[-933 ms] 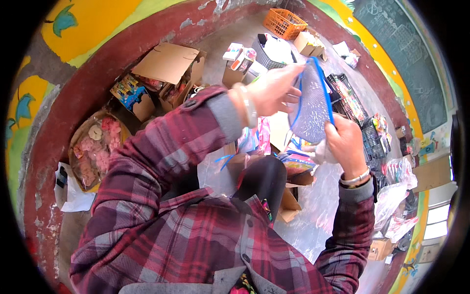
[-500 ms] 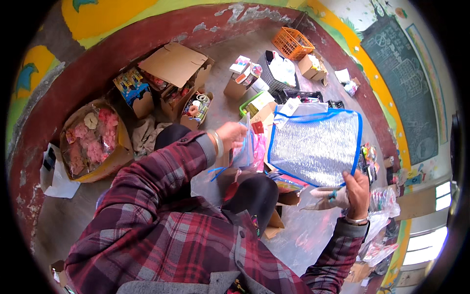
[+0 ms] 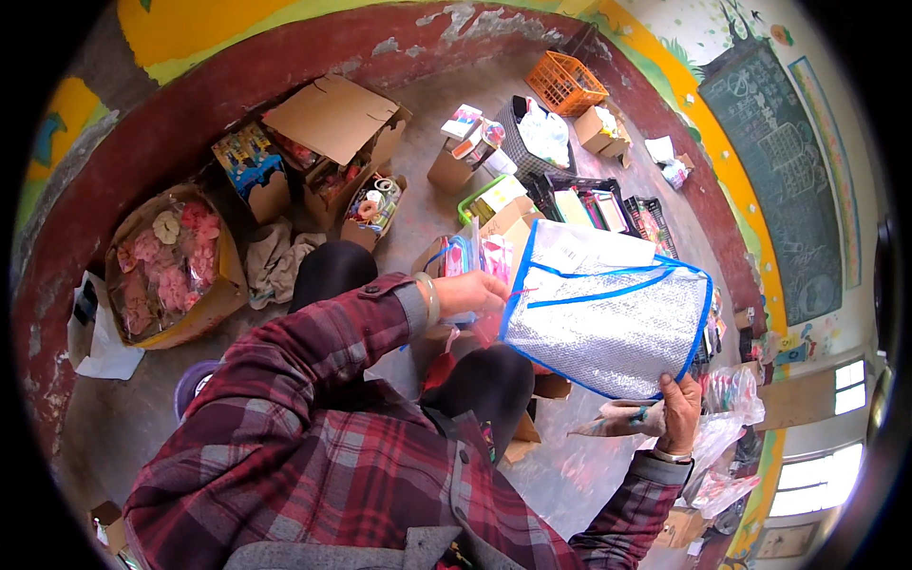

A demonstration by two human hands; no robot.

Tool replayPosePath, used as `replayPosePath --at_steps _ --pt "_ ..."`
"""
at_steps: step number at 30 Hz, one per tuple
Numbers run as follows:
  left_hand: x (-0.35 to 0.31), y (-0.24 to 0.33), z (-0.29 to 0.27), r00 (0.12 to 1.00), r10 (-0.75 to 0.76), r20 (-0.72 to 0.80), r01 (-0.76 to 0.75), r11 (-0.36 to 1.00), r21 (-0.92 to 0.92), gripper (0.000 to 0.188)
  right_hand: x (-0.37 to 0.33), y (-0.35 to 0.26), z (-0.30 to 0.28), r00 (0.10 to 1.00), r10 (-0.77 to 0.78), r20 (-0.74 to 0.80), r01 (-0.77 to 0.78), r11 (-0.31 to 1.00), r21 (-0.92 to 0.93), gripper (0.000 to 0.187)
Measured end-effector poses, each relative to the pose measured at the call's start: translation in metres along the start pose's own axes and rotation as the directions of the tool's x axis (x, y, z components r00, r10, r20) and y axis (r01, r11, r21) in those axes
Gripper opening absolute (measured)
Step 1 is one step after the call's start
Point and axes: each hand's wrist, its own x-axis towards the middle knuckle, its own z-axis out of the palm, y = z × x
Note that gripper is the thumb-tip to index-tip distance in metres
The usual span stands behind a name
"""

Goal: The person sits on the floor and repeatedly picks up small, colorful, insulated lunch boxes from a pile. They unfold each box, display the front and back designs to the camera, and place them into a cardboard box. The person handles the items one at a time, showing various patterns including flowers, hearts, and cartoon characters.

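Observation:
A silver insulated bag with blue edging and blue straps is spread flat in front of me. My right hand grips its lower right corner, thumb on top. A greyish cloth-like piece sticks out beside that hand; whether the fingers hold it too is unclear. My left hand is closed, its fingertips at the bag's left edge next to a small red strip. What those fingers pinch is hard to make out. Pink and clear plastic packets lie just beyond the left hand.
Left of me stand a carton of pink bagged flowers, a crumpled beige cloth and an open flapped carton. Ahead are a green basket, black crates and an orange crate. Plastic bags lie to the right.
My left hand has moved right to the bag's edge. The bag has tilted and shifted down, and its blue straps now lie across its silver face. My right hand has lowered slightly with its corner.

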Motion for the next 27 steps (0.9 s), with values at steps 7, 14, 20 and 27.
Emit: replayPosePath --at_steps 7,14,20,27 --pt "-0.033 0.036 -0.028 0.994 0.088 -0.058 -0.033 0.779 0.626 0.019 -0.010 0.017 -0.019 0.998 0.064 0.017 -0.063 0.997 -0.038 0.033" --pt "-0.085 0.095 -0.057 0.908 0.410 -0.089 -0.096 0.411 0.906 0.014 -0.017 0.043 -0.039 0.996 0.085 0.028 -0.085 0.996 -0.023 0.033" --pt "-0.109 0.099 -0.081 0.776 0.618 -0.125 -0.014 0.215 0.976 0.014 -0.009 0.053 -0.038 0.997 0.077 0.013 -0.077 0.996 0.040 0.033" --pt "-0.112 0.091 -0.078 0.812 0.427 -0.399 0.022 0.661 0.750 0.015 -0.002 0.050 -0.032 0.997 0.080 0.009 -0.080 0.997 -0.019 0.033"
